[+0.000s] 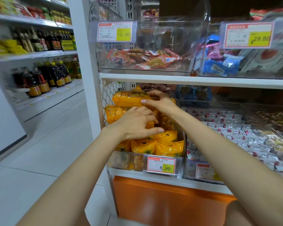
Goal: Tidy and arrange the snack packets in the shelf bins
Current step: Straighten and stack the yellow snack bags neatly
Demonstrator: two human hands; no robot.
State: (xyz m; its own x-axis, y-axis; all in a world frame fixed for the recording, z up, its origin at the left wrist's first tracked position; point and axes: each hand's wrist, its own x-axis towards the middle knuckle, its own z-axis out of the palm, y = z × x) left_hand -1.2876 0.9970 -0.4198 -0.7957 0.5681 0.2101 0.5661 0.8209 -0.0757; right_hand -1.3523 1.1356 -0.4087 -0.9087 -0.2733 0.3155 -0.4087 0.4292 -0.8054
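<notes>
Both bare forearms reach forward and slightly leftward into the lower shelf, the left hand [134,124] below the right hand [160,101] and nearer the camera. The right hand bends at the wrist, thumb pressed flat on the front of the top yellow packet [129,98] and fingers curled over its upper edge, so its grip is clasped on that packet. The left hand lies palm down on the heap, fingers spread and bent, thumb stretched out; whether its grip closes on a packet cannot be told. The yellow snack packets [167,144] are glossy, puffy pillow bags, piled high in a clear plastic bin [126,162] at the shelf's left end, with a red-and-yellow price tag [161,165] on its front. A white wire mesh panel [108,93] stands just left of the pile. The white shelf board [186,79] hangs close above the hands. Small white wrapped sweets [232,128] fill the neighbouring bin on the right; red-orange packets [144,57] lie in the bin above. Dark oil bottles [46,79] line shelves across the aisle.
</notes>
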